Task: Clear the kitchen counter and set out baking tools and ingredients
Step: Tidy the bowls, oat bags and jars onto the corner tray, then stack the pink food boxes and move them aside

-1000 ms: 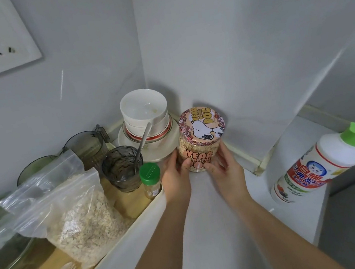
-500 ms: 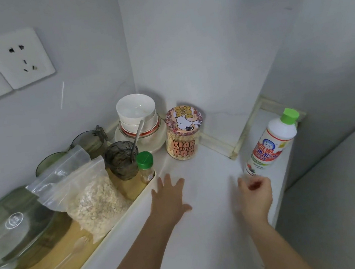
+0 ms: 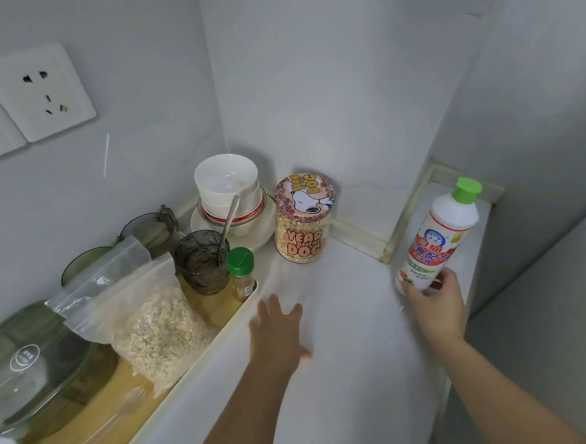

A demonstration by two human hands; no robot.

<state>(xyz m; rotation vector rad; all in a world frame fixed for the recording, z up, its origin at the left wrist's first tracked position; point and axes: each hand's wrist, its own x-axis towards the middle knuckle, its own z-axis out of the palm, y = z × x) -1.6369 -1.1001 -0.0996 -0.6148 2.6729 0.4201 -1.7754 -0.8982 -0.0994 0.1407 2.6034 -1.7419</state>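
Observation:
A white bottle (image 3: pixel 441 236) with a green cap and a red label stands at the counter's right edge, and my right hand (image 3: pixel 436 300) grips its base. My left hand (image 3: pixel 277 333) lies flat with spread fingers on the white counter (image 3: pixel 345 367), beside the tray. A glass jar of oats (image 3: pixel 302 220) with a cartoon dog lid stands in the back corner, free of both hands.
A cream tray (image 3: pixel 152 409) on the left holds a zip bag of oats (image 3: pixel 150 321), a small green-capped spice jar (image 3: pixel 241 273), a dark glass with a spoon (image 3: pixel 201 261), and a glass lid (image 3: pixel 19 368). Stacked white bowls (image 3: pixel 232 197) sit behind. The counter ends right of the bottle.
Both hands let go of the oat jar and drew back. My right hand moved right and took hold of the white bottle; my left hand settled flat on the counter.

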